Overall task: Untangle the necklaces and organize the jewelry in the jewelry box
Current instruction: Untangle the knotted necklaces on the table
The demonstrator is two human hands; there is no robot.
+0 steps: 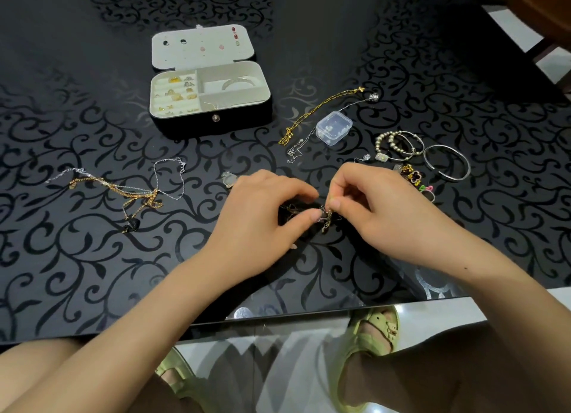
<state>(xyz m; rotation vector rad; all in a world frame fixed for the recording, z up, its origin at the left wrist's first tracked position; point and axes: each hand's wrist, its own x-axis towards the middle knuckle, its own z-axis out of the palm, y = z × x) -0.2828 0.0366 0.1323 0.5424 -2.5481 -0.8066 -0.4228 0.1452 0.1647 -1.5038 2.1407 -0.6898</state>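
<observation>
At the middle of the black patterned table, my left hand [262, 218] and my right hand [380, 214] both pinch a small knot of tangled chains [324, 216]. A second tangle of gold and silver necklaces [136, 196] lies to the left. A gold chain [315, 111] and a thin silver chain [309, 137] lie stretched out at the upper right. The open jewelry box [216, 122] stands beyond my hands, with rings in its left slots, a bangle in a right compartment and earrings on its lid.
A small clear plastic case [334, 128] sits right of the box. Beaded bracelets [398, 145], a silver bangle [448, 162] and colourful charms [415, 177] lie at the right. A small pendant [228, 179] lies by my left hand. The table's near glass edge [309, 315] runs above my feet.
</observation>
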